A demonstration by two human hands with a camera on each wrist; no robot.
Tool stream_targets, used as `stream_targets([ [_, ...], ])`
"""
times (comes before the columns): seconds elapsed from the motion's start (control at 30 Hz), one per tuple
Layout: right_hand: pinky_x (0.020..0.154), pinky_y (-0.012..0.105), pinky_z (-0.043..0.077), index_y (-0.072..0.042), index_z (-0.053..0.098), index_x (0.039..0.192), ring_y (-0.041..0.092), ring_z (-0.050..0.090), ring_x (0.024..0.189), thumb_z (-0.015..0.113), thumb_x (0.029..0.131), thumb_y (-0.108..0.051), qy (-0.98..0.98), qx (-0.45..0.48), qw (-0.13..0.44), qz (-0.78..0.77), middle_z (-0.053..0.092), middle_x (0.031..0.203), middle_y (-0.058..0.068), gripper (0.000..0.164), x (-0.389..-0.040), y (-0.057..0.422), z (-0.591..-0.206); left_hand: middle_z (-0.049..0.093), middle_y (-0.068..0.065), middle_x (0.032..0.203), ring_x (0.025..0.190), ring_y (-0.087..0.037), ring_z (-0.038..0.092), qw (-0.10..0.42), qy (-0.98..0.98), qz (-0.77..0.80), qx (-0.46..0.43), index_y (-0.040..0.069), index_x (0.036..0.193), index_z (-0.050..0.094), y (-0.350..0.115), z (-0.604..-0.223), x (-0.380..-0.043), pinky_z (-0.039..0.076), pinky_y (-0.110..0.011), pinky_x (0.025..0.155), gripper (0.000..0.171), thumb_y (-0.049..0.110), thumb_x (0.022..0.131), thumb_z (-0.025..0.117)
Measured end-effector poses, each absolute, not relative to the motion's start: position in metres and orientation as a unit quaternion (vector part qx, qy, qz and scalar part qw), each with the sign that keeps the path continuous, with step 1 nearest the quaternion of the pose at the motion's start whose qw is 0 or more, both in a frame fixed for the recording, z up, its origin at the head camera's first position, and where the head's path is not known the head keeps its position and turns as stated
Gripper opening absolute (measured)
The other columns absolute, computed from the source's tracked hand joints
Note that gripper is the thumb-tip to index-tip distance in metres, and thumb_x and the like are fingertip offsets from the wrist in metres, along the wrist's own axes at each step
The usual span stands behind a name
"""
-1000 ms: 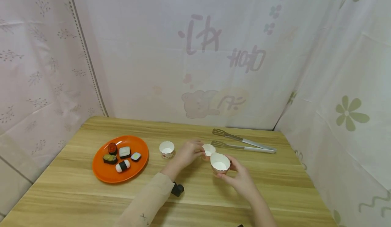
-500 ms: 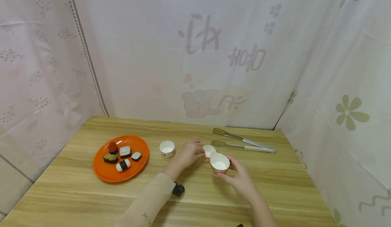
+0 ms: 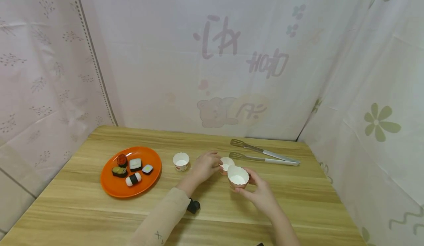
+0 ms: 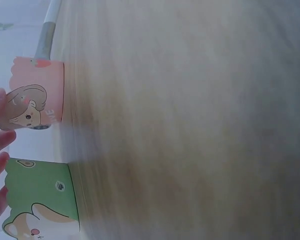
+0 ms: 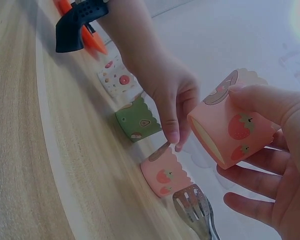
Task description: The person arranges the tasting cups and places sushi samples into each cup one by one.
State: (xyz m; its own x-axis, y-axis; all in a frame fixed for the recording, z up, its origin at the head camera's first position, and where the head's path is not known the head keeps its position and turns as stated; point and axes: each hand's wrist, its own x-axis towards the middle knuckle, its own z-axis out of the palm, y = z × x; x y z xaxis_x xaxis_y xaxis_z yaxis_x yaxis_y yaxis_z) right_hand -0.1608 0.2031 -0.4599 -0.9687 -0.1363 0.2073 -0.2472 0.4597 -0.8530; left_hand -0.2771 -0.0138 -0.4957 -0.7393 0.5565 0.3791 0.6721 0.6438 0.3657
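Note:
My right hand holds a pink paper baking cup above the table, thumb on one side and fingers on the other. Strawberries are printed on that cup, and its scalloped mouth faces up in the head view. Just behind it a second pink paper cup stands on the table. My left hand pinches this cup's scalloped rim between thumb and fingertip. A green paper cup stands beside it, mostly hidden behind my left hand in the head view. Left of that hand is a white patterned paper cup.
An orange plate at the left bears several sushi pieces. Metal tongs with slotted ends lie behind the cups, toward the right. A black mount sits at my left wrist. Patterned cloth closes off the wooden table's back.
The standing pink cup has shifted very slightly to the right. Both hands stay almost still, the right one keeping its hold on the other pink cup.

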Motion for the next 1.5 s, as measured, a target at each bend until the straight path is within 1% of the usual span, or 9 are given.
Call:
stream_targets([
  [0.23, 0.090, 0.063, 0.042, -0.010, 0.054, 0.131, 0.028, 0.060, 0.104, 0.084, 0.074, -0.022, -0.854, 0.108, 0.050, 0.507, 0.064, 0.115, 0.008, 0.067, -0.161, 0.202, -0.459, 0.066, -0.006, 0.118, 0.124, -0.030, 0.049, 0.125, -0.894, -0.250, -0.349, 0.012, 0.104, 0.074, -0.016, -0.497, -0.277, 0.042, -0.051, 0.102, 0.022, 0.023, 0.085, 0.074],
  [0.37, 0.090, 0.064, 0.042, -0.012, 0.054, 0.131, 0.026, 0.060, 0.104, 0.085, 0.074, -0.024, -0.854, 0.106, 0.048, 0.506, 0.065, 0.115, 0.007, 0.066, -0.161, 0.202, -0.459, 0.066, -0.005, 0.117, 0.123, -0.029, 0.051, 0.131, -0.893, -0.245, -0.353, 0.013, 0.105, 0.074, -0.017, -0.499, -0.277, 0.043, -0.049, 0.101, 0.024, 0.024, 0.084, 0.074],
  [0.6, 0.090, 0.065, 0.042, -0.013, 0.055, 0.131, 0.027, 0.060, 0.104, 0.085, 0.074, -0.026, -0.856, 0.105, 0.048, 0.504, 0.065, 0.114, 0.005, 0.066, -0.161, 0.202, -0.459, 0.067, 0.000, 0.115, 0.123, -0.027, 0.051, 0.137, -0.895, -0.244, -0.348, 0.015, 0.108, 0.073, -0.018, -0.497, -0.275, 0.044, -0.049, 0.099, 0.026, 0.026, 0.085, 0.075],
  [0.87, 0.089, 0.062, 0.043, -0.011, 0.055, 0.130, 0.029, 0.060, 0.104, 0.085, 0.074, -0.017, -0.846, 0.111, 0.054, 0.518, 0.065, 0.115, 0.009, 0.064, -0.162, 0.202, -0.461, 0.068, 0.000, 0.113, 0.120, -0.024, 0.053, 0.157, -0.885, -0.249, -0.360, 0.013, 0.110, 0.071, -0.018, -0.489, -0.271, 0.043, -0.043, 0.102, 0.026, 0.025, 0.087, 0.073],
  [1.0, 0.089, 0.063, 0.043, -0.011, 0.055, 0.130, 0.028, 0.060, 0.104, 0.084, 0.074, -0.021, -0.848, 0.115, 0.053, 0.515, 0.065, 0.114, 0.008, 0.064, -0.161, 0.202, -0.460, 0.068, 0.000, 0.113, 0.118, -0.023, 0.055, 0.158, -0.883, -0.257, -0.360, 0.012, 0.110, 0.071, -0.018, -0.486, -0.270, 0.043, -0.039, 0.102, 0.026, 0.024, 0.087, 0.073],
  [1.13, 0.089, 0.065, 0.042, -0.014, 0.055, 0.131, 0.029, 0.059, 0.104, 0.085, 0.073, -0.026, -0.851, 0.111, 0.050, 0.511, 0.065, 0.114, 0.005, 0.066, -0.161, 0.202, -0.460, 0.068, -0.001, 0.113, 0.113, -0.021, 0.058, 0.150, -0.878, -0.279, -0.359, 0.011, 0.111, 0.070, -0.019, -0.482, -0.267, 0.045, -0.036, 0.100, 0.025, 0.022, 0.088, 0.071],
  [1.37, 0.087, 0.067, 0.042, -0.016, 0.055, 0.131, 0.030, 0.058, 0.104, 0.085, 0.073, -0.026, -0.852, 0.111, 0.052, 0.509, 0.064, 0.114, 0.002, 0.066, -0.162, 0.202, -0.461, 0.067, -0.001, 0.114, 0.110, -0.019, 0.059, 0.151, -0.873, -0.291, -0.360, 0.013, 0.114, 0.070, -0.019, -0.476, -0.262, 0.048, -0.035, 0.096, 0.025, 0.022, 0.090, 0.068],
  [1.5, 0.088, 0.066, 0.042, -0.016, 0.055, 0.131, 0.029, 0.059, 0.104, 0.085, 0.073, -0.027, -0.852, 0.111, 0.052, 0.509, 0.064, 0.114, 0.002, 0.066, -0.161, 0.202, -0.461, 0.066, 0.000, 0.116, 0.110, -0.017, 0.060, 0.142, -0.869, -0.312, -0.358, 0.014, 0.116, 0.069, -0.019, -0.472, -0.257, 0.049, -0.032, 0.095, 0.025, 0.021, 0.092, 0.066],
])
